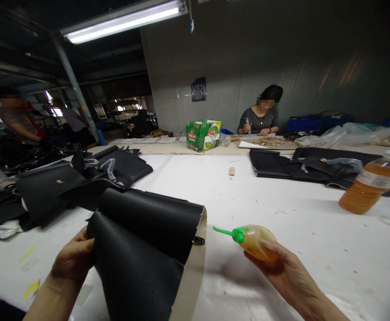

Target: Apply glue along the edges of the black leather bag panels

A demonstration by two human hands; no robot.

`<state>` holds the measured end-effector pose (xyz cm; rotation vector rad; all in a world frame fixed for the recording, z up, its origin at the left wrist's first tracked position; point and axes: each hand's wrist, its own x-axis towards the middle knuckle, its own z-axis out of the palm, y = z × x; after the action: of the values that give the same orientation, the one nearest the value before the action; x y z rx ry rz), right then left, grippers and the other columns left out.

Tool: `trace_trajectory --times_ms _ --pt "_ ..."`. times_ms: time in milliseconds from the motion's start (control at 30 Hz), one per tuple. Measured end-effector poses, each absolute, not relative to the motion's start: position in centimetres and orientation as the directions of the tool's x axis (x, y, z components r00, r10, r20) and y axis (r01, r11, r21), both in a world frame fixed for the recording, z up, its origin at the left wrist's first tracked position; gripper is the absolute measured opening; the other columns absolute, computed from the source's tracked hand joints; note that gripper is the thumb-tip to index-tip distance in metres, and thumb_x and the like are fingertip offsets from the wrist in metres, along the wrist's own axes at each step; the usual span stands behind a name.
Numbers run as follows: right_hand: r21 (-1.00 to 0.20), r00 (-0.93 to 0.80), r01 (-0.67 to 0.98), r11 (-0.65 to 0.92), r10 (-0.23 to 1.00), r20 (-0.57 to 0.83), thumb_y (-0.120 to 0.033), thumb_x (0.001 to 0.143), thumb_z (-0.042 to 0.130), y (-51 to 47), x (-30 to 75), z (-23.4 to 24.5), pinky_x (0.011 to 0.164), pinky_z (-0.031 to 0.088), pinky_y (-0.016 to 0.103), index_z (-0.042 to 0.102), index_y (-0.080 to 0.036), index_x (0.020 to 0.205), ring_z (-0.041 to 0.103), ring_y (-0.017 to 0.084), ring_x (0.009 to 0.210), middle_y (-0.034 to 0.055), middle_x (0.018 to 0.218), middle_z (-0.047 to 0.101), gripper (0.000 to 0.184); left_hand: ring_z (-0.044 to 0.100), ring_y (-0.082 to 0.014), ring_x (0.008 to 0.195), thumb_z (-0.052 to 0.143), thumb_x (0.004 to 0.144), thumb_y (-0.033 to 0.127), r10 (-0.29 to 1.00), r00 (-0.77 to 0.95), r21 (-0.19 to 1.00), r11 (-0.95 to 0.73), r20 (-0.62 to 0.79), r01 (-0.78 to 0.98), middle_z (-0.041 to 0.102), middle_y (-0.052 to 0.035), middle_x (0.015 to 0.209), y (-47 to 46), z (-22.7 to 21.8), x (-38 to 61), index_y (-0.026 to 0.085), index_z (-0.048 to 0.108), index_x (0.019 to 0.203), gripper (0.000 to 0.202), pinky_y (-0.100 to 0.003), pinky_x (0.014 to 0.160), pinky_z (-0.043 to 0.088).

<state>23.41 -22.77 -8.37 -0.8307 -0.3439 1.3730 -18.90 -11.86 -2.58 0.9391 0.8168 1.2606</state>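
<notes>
My left hand (72,261) grips the left edge of a curved black leather bag piece (144,240) with a tan underside, held up over the white table (221,196). My right hand (281,267) is closed around a small squeeze bottle (253,240) of amber glue. Its green nozzle points left toward the leather, a short gap away from the tan edge.
Black leather bag parts (64,183) lie piled at the left and more (301,167) at the far right. A plastic bottle of orange liquid (370,185) stands at the right. A green carton (204,134) sits at the back. A seated person (260,116) works across the table; another person (17,118) stands far left.
</notes>
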Motion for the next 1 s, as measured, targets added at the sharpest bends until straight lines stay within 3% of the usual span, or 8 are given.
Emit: trace_trajectory --times_ms 133,267,367,467,533,733,833,1000 --pt "-0.704 0.155 -0.706 -0.079 0.953 -0.262 -0.032 0.072 0.078 -23.4 23.0 -8.8 0.089 0.052 0.041 0.067 -0.013 0.109 0.060 0.033 0.105 0.0133 0.115 0.065 0.043 0.070 -0.0244 0.052 0.085 0.043 0.014 0.989 0.148 0.899 0.052 0.015 -0.435 0.075 -0.0078 0.064 -11.7 -2.5 -18.8 0.019 0.078 0.069 0.028 -0.027 0.052 0.058" --pt "-0.615 0.199 -0.787 -0.057 0.919 -0.340 -0.044 0.074 0.078 -23.7 22.1 -9.9 0.075 0.058 0.035 0.061 -0.017 0.119 0.065 0.031 0.096 0.0138 0.112 0.066 0.055 0.069 -0.0225 0.050 0.085 0.045 0.012 0.978 0.203 0.889 0.057 0.042 -0.455 0.075 -0.0078 0.062 -11.7 -2.2 -18.5 0.016 0.078 0.073 0.029 -0.025 0.048 0.057" --pt "-0.519 0.114 -0.850 -0.091 0.930 -0.350 -0.036 0.073 0.081 -24.4 21.4 -10.1 0.074 0.058 0.031 0.057 -0.018 0.122 0.066 0.028 0.094 0.0161 0.118 0.063 0.057 0.069 -0.0225 0.050 0.085 0.048 0.012 0.971 0.226 0.882 0.034 0.083 -0.469 0.075 -0.0088 0.063 -11.9 -1.7 -18.1 0.014 0.078 0.073 0.027 -0.024 0.047 0.057" --pt "-0.426 0.050 -0.897 -0.121 0.928 -0.369 -0.026 0.067 0.084 -25.3 20.8 -9.6 0.087 0.055 0.037 0.061 -0.019 0.115 0.060 0.032 0.108 0.0145 0.124 0.060 0.054 0.069 -0.0226 0.052 0.085 0.050 0.014 0.967 0.237 0.887 0.026 0.096 -0.462 0.075 -0.0081 0.062 -12.1 -1.5 -17.9 0.015 0.077 0.074 0.025 -0.025 0.051 0.058" --pt "-0.408 0.082 -0.908 -0.097 0.913 -0.399 -0.027 0.062 0.085 -25.7 20.5 -9.0 0.092 0.053 0.040 0.063 -0.018 0.110 0.055 0.035 0.114 0.0142 0.123 0.060 0.054 0.070 -0.0233 0.053 0.085 0.050 0.016 0.964 0.246 0.893 0.020 0.102 -0.449 0.074 -0.0071 0.060 -12.1 -1.5 -17.9 0.016 0.078 0.074 0.026 -0.026 0.053 0.058" --pt "-0.510 0.183 -0.860 -0.029 0.915 -0.361 -0.040 0.059 0.084 -26.0 20.1 -8.8 0.098 0.046 0.053 0.064 -0.024 0.110 0.052 0.039 0.115 0.0104 0.124 0.060 0.058 0.068 -0.0211 0.048 0.084 0.051 0.017 0.959 0.256 0.895 0.006 0.121 -0.446 0.073 -0.0059 0.058 -12.0 -1.4 -17.9 0.017 0.078 0.074 0.024 -0.024 0.047 0.056" --pt "-0.571 0.170 -0.816 -0.089 0.908 -0.384 -0.046 0.062 0.085 -26.2 20.4 -10.0 0.097 0.047 0.049 0.067 -0.024 0.109 0.057 0.037 0.110 0.0098 0.118 0.064 0.055 0.069 -0.0200 0.051 0.084 0.053 0.014 0.956 0.269 0.883 0.023 0.118 -0.468 0.075 -0.0054 0.062 -12.1 -1.4 -18.1 0.017 0.078 0.077 0.024 -0.022 0.050 0.057" --pt "-0.676 0.123 -0.719 -0.162 0.927 -0.354 -0.042 0.060 0.087 -26.7 20.1 -9.6 0.090 0.050 0.044 0.067 -0.020 0.110 0.061 0.035 0.103 0.0124 0.111 0.066 0.059 0.071 -0.0219 0.057 0.083 0.055 0.013 0.947 0.298 0.869 0.045 0.120 -0.494 0.076 -0.0076 0.068 -12.0 -1.6 -18.2 0.015 0.078 0.078 0.023 -0.023 0.053 0.058"
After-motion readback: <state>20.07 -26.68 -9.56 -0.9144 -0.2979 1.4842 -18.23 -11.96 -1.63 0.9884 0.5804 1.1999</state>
